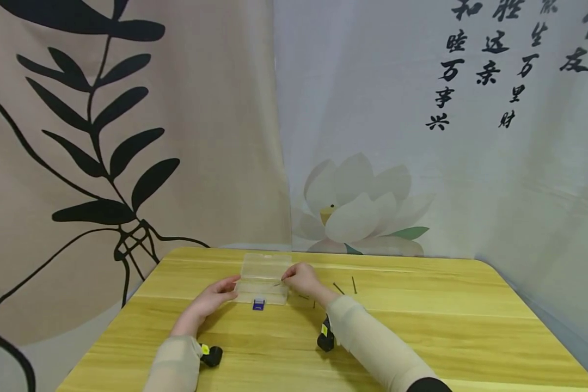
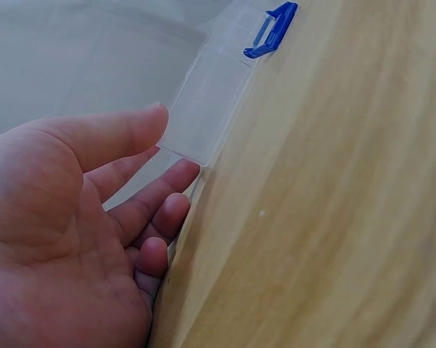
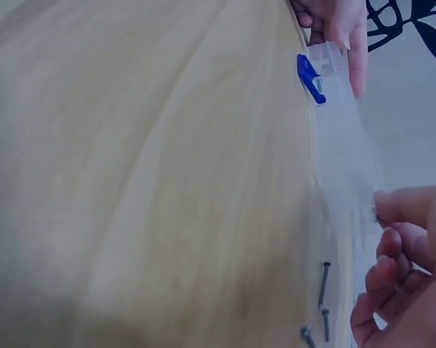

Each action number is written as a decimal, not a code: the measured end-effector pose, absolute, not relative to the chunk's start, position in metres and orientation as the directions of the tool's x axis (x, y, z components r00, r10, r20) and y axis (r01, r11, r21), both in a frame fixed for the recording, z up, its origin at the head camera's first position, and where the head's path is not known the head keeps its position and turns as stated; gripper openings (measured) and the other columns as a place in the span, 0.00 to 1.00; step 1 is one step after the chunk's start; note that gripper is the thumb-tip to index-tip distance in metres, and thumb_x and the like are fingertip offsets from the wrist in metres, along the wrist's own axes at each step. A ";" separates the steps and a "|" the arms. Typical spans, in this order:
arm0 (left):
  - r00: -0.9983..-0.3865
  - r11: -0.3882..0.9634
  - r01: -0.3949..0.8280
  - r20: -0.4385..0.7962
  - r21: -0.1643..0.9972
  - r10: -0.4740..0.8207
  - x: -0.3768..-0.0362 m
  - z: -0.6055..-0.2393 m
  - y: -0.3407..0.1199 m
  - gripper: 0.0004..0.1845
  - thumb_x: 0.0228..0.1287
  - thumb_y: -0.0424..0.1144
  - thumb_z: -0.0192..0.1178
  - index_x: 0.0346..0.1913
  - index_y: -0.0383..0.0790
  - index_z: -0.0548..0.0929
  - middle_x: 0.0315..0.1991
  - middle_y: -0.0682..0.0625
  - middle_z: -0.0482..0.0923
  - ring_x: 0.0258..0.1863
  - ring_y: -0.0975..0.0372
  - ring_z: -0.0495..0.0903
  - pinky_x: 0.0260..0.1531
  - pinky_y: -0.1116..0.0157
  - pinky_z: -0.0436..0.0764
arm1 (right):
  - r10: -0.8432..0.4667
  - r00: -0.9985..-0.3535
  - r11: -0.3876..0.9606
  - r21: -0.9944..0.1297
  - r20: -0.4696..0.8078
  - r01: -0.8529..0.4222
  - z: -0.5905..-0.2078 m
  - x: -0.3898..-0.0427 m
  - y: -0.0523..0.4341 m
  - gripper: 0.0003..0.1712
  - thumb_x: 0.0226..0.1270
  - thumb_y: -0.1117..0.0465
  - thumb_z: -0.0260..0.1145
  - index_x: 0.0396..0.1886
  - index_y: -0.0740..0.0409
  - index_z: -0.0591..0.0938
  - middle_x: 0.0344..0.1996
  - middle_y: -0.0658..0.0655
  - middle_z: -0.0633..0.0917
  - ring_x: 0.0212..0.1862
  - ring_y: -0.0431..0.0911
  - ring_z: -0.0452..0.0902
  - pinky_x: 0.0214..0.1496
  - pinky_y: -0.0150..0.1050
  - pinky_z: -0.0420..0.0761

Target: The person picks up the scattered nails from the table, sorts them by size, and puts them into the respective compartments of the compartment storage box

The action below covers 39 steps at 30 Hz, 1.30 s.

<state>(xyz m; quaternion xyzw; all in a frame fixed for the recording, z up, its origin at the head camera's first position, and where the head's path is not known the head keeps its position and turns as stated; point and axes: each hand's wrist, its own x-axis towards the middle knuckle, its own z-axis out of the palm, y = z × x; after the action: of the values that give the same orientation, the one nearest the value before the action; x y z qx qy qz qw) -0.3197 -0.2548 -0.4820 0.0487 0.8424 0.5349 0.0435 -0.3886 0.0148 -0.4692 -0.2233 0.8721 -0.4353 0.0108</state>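
The right hand pinches a thin nail over the clear plastic box, while the left hand, fingers relaxed, braces the box's left end. Only the right wrist view shows loose nails beside the box's wall — and its blue latch — on the wooden table.

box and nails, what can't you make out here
- Box contents: head view, too small; wrist views, blurred plastic.
- Right hand: what it pinches is too thin to name; right wrist view cuts the hand at the edge.
- Nails: count unsure, some cut off.
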 end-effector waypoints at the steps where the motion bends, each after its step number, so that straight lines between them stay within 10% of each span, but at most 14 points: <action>1: -0.992 0.420 0.034 -0.021 0.907 0.127 -0.320 -0.482 -0.254 0.27 0.70 0.35 0.57 0.70 0.35 0.66 0.65 0.29 0.64 0.65 0.39 0.62 0.62 0.41 0.61 | -0.398 -0.901 0.521 -0.765 0.174 -0.378 -0.470 -0.389 0.016 0.04 0.58 0.68 0.68 0.28 0.61 0.88 0.23 0.50 0.85 0.23 0.39 0.73 0.27 0.33 0.74; 21: -0.990 0.434 0.028 -0.036 0.900 0.138 -0.320 -0.479 -0.257 0.28 0.71 0.36 0.56 0.71 0.37 0.66 0.68 0.30 0.62 0.67 0.38 0.59 0.64 0.40 0.57 | -0.354 -0.925 0.457 -0.836 0.142 -0.303 -0.447 -0.378 0.088 0.12 0.67 0.62 0.65 0.43 0.65 0.86 0.41 0.55 0.86 0.44 0.48 0.80 0.48 0.46 0.79; 39: -0.987 0.433 0.037 -0.034 0.901 0.155 -0.319 -0.481 -0.257 0.29 0.70 0.38 0.57 0.71 0.37 0.65 0.67 0.30 0.62 0.67 0.39 0.60 0.64 0.40 0.58 | -0.200 -0.976 0.463 -0.869 0.091 -0.176 -0.462 -0.359 0.187 0.14 0.66 0.62 0.66 0.44 0.69 0.85 0.41 0.57 0.85 0.40 0.50 0.76 0.40 0.47 0.78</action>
<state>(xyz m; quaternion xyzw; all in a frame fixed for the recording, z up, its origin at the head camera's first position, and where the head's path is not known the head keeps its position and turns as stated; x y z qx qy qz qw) -0.3193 -0.2573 -0.4806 0.0570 0.8446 0.5294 0.0560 -0.3587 0.1873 -0.4616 -0.1098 0.8553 -0.5063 0.0120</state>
